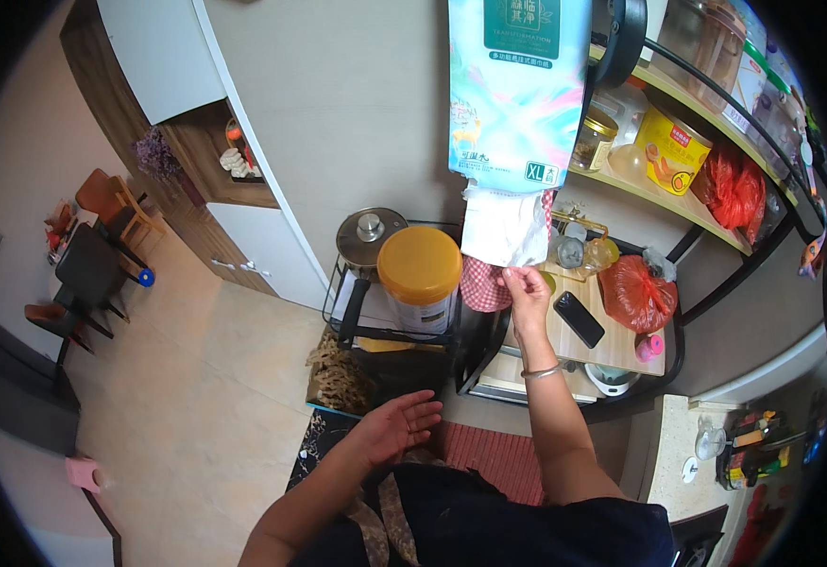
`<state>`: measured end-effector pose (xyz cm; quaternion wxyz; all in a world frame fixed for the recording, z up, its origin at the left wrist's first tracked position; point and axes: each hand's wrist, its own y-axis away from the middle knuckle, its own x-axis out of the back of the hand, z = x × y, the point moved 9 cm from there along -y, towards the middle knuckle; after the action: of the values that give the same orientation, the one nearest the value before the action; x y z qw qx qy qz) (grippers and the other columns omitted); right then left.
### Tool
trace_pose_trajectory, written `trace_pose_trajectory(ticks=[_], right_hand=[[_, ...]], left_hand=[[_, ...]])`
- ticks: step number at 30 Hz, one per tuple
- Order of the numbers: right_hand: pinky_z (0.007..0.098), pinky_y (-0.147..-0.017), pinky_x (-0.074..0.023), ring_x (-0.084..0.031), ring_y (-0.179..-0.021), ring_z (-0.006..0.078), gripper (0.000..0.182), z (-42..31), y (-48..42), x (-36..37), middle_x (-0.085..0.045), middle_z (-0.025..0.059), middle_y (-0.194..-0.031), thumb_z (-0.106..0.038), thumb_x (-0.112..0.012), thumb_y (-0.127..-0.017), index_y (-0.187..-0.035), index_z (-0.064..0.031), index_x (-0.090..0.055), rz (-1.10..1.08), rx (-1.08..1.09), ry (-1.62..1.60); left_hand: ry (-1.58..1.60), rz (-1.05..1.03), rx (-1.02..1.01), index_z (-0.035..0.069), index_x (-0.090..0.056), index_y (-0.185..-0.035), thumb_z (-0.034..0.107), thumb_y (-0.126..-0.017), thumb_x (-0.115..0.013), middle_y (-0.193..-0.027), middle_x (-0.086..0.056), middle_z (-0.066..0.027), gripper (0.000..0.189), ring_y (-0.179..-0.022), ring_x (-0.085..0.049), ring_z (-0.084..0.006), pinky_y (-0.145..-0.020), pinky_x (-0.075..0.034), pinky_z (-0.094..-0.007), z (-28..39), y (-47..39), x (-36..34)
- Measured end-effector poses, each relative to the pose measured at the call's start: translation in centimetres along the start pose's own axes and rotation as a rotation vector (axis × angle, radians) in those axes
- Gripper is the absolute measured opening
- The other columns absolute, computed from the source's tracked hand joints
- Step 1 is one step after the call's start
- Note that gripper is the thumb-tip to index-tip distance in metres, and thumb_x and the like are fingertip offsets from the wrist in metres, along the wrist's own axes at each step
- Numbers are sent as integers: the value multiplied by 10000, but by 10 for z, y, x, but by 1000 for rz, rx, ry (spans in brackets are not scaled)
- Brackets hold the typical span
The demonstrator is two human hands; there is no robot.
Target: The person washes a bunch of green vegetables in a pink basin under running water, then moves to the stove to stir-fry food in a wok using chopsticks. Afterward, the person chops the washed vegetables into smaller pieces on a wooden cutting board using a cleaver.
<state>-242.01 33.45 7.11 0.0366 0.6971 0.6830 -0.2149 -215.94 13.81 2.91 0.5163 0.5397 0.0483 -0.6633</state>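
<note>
A hanging pack of paper tissues (516, 120) with a pale blue printed wrapper fills the top middle of the head view. From its lower end a white tissue (505, 225) hangs down. My right hand (529, 292), with a bangle on the wrist, pinches the bottom edge of that tissue between thumb and fingers. Behind it hangs a red-and-white checked cloth (486, 285). My left hand (400, 424) is held low in front of my body, palm turned up, fingers apart and nothing in it.
Left of the tissue stand a tub with an orange lid (419, 266) and a lidded pot (371, 234). A black phone (579, 320) and a red plastic bag (636, 294) lie on the wooden shelf top at right. Above, a rack shelf (658, 202) holds jars and a yellow can (672, 152).
</note>
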Motion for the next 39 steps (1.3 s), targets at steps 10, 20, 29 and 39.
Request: trace_pose_trajectory(ticks=[10, 20, 29, 39], right_hand=[[347, -829, -543, -601, -1064, 230, 433, -62, -50, -111, -568, 97, -1231, -112, -648, -905, -1292, -44, -465, -106, -204, -594], [261, -614, -507, -598, -747, 119, 272, -64, -42, -73, -641, 59, -924, -164, -617, -935, -1087, 60, -591, 148, 110, 94], [312, -879, -454, -582, -987, 170, 350, -2, 91, 21, -637, 95, -1118, -97, -614, -902, -1232, 11, -569, 44, -341, 588], [514, -1123, -134, -381, -1312, 304, 995, -143, 351, -318, -436, 136, -1427, -814, -345, -792, -1389, -25, -449, -1539, 717, 395]], left_hand=[[-64, -152, 54, 102, -446, -1389, 299, -978, -453, -1310, -556, -89, 456, -1162, -548, -215, -946, -451, -353, -10, -22, -28], [-10, 8, -55, 118, -459, -1378, 342, -987, -436, -1304, -561, -77, 451, -1171, -536, -205, -950, -431, -343, 8, 9, -8], [6, -213, -450, 75, -219, -1502, 400, -956, -381, -1499, -343, -167, 655, -1355, -376, -306, -1074, -352, -460, 79, 77, -25], [-2459, 1016, -740, 135, -336, -1457, 410, -920, -447, -1543, -245, -149, 614, -1440, -203, -320, -1149, -170, -513, 60, 176, 10]])
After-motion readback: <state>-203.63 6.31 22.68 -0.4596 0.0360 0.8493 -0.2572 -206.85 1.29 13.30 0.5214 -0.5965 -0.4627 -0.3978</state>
